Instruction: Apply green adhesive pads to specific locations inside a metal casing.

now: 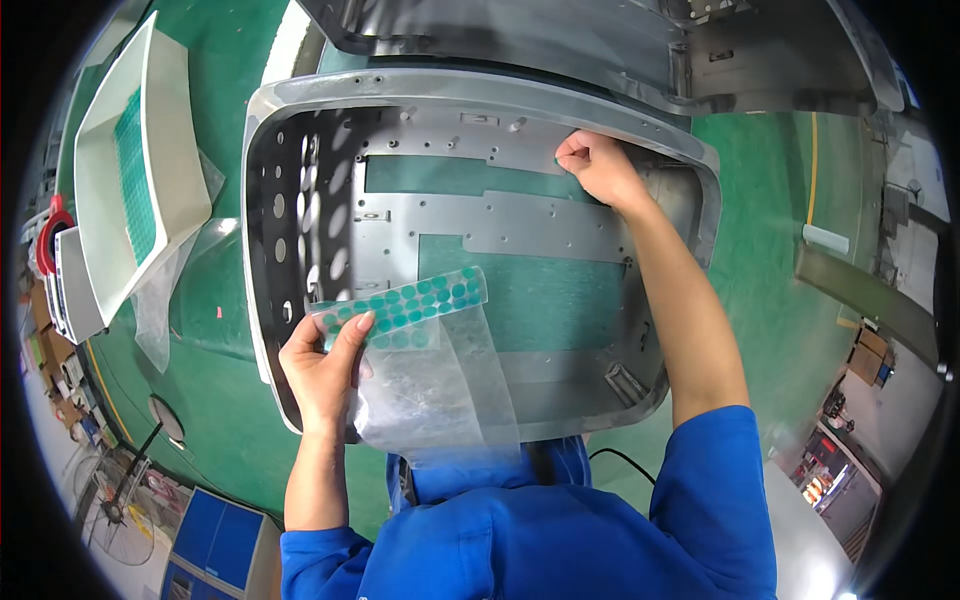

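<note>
My left hand (325,365) pinches a sheet of round green stickers (410,305) between thumb and fingers, near the front left of a grey metal housing. Clear plastic film (430,390) hangs below the sheet. Over the far right part of the housing (480,88), my right hand (600,168) is closed in a pinch beside the inner metal panel (450,135). A speck of green, seemingly a dot sticker (558,161), shows at its fingertips. The panel has studs, small holes and wide cut-outs, with green seen through them. The left wall (280,215) is dark with many round holes.
Another grey metal housing (600,50) stands beyond this one. At the left, a white bin (95,190) holds a green dotted sheet (133,180), with clear film (160,310) around it. A fan (120,510) and blue cabinet (212,540) stand at lower left.
</note>
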Available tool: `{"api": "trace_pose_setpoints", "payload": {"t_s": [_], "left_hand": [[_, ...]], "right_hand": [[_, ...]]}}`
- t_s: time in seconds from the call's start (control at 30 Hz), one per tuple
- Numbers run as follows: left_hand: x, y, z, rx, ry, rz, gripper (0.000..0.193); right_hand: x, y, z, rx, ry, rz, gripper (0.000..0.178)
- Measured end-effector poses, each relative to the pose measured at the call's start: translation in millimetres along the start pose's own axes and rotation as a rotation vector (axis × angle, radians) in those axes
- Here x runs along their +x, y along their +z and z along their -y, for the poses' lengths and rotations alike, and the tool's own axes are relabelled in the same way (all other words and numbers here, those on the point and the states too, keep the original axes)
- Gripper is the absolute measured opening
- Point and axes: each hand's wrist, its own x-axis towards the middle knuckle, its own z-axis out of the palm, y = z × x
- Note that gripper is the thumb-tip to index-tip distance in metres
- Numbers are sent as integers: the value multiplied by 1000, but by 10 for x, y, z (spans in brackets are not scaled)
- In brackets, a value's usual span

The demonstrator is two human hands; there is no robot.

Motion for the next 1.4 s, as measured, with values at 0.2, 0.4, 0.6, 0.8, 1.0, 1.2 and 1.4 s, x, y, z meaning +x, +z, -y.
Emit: {"api": "trace_pose_setpoints", "payload": {"t_s": [0.2, 0.4, 0.6, 0.8, 1.0, 1.2, 1.4], "left_hand": [[13, 14, 20, -3, 6, -2, 13], [7, 36, 5, -14, -4, 0, 13], [2, 31, 23, -13, 3, 1, 13], [-5, 55, 15, -22, 8, -2, 14], [-2, 37, 23, 50, 22, 6, 15], [-9, 48, 10, 60, 25, 9, 15], [-9, 58, 12, 50, 20, 5, 15]], "right_hand": [[-7, 8, 31, -61, 16, -25, 10], [-5, 17, 29, -96, 6, -36, 13], [6, 27, -12, -156, -19, -43, 17], [-21, 30, 47, -146, -2, -62, 13], [-6, 53, -5, -151, -21, -73, 14], [-7, 40, -1, -163, 23, -55, 18], [-7, 87, -55, -125, 21, -101, 15]]}}
